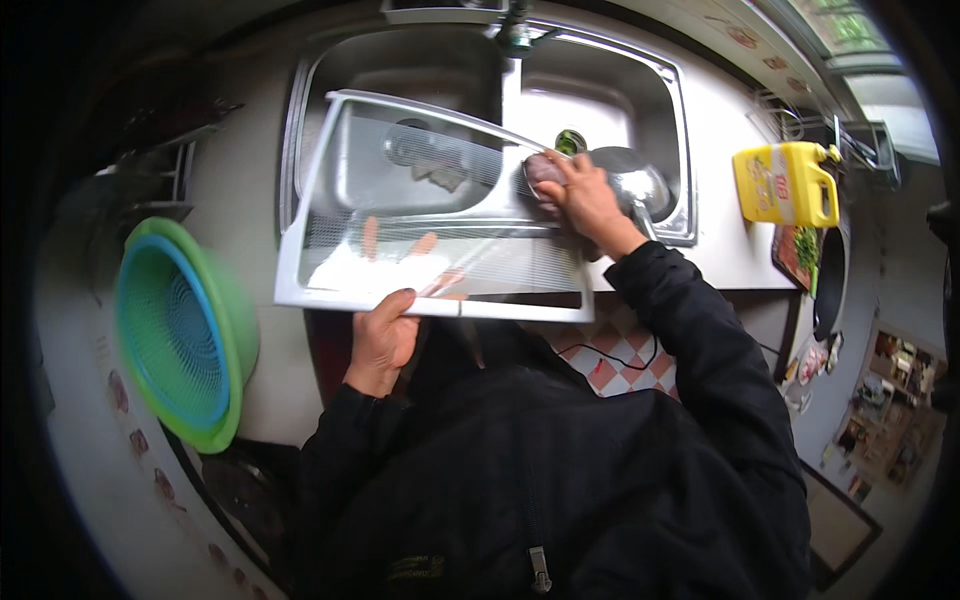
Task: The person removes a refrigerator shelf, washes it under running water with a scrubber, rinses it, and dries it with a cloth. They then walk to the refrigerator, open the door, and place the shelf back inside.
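Observation:
A refrigerator shelf of clear ribbed glass in a white frame (510,308) is held tilted over the front of a double sink. My left hand (385,341) grips its near edge, thumb on top, with the fingers showing through the glass from beneath. On the shelf's right side, my right hand (589,199) presses a bunched pinkish cloth (544,172). Through the glass, a crumpled pale thing (439,177) shows in the left basin (405,60), near its drain. Beside my right hand, a shiny metal vessel with a handle (646,186) sits in the right basin (592,82).
Green scraps (570,141) lie at the right drain, and a dark faucet (514,34) stands behind the divider. To the left is a green basin (234,330) with a blue colander (180,322) inside. A yellow jug (780,184) and a board with chopped greens (806,247) are at right.

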`<act>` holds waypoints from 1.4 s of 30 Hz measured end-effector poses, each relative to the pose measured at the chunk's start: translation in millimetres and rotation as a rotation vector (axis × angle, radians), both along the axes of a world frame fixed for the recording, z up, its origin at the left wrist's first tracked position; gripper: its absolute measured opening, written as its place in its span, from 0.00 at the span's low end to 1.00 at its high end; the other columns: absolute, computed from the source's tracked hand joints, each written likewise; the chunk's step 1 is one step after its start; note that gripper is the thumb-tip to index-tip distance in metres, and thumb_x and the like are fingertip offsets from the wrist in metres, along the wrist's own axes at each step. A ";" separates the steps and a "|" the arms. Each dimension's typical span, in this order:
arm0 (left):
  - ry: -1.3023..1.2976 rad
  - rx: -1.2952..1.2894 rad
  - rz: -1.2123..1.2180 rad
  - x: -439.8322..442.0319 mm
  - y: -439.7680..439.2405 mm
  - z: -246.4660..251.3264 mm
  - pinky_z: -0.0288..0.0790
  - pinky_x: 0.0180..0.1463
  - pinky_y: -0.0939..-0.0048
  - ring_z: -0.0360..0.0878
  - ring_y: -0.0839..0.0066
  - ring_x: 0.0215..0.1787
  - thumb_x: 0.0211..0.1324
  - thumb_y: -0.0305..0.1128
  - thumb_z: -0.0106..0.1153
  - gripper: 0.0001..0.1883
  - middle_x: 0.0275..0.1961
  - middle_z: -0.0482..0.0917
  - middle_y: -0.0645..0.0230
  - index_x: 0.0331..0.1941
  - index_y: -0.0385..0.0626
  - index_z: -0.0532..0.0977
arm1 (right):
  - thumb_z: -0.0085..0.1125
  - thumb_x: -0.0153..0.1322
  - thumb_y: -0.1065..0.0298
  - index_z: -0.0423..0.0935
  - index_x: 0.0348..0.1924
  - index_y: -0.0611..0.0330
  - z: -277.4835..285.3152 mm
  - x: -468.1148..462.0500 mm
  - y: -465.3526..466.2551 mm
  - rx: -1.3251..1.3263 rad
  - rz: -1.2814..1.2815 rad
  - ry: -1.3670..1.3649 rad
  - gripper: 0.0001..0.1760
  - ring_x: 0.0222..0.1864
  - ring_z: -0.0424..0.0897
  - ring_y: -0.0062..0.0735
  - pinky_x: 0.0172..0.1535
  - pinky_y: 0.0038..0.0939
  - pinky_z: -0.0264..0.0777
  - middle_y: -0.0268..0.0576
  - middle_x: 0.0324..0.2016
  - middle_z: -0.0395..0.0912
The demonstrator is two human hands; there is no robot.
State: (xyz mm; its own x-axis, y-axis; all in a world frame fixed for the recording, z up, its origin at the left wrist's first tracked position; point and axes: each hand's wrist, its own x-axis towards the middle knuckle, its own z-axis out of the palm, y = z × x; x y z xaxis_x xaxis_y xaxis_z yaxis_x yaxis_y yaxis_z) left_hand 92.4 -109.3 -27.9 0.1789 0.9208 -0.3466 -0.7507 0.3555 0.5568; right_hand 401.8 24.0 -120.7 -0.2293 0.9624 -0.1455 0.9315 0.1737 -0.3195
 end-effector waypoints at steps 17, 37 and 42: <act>-0.033 -0.297 0.191 -21.7 -8.7 -48.4 0.63 0.71 0.57 0.67 0.67 0.68 0.61 0.16 0.50 0.31 0.65 0.68 0.61 0.67 0.49 0.60 | 0.66 0.65 0.56 0.79 0.54 0.36 116.3 -232.4 -23.9 0.107 0.899 0.765 0.23 0.53 0.69 0.53 0.57 0.53 0.63 0.48 0.54 0.70; -0.186 0.026 -0.428 -20.8 -6.0 13.3 0.77 0.49 0.29 0.73 0.26 0.56 0.44 0.20 0.56 0.58 0.69 0.59 0.29 0.77 0.62 0.35 | 0.63 0.70 0.54 0.76 0.57 0.41 124.9 -63.9 -46.9 0.393 -0.068 0.120 0.22 0.45 0.73 0.55 0.47 0.47 0.72 0.52 0.48 0.72; -0.254 0.090 -0.629 -0.4 -7.3 15.5 0.77 0.50 0.30 0.73 0.26 0.57 0.46 0.19 0.57 0.58 0.69 0.60 0.30 0.77 0.63 0.36 | 0.64 0.67 0.57 0.75 0.57 0.45 162.4 18.2 -187.3 0.074 -0.518 -0.095 0.24 0.47 0.77 0.61 0.48 0.50 0.75 0.57 0.46 0.74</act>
State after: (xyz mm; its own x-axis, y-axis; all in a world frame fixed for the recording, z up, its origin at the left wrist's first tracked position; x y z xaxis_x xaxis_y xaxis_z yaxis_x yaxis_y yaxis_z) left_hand 91.9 -116.6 -12.4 0.7551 0.6382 -0.1500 -0.5276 0.7274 0.4388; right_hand 420.0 -163.3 41.7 0.2893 0.9547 -0.0697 0.9256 -0.2975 -0.2340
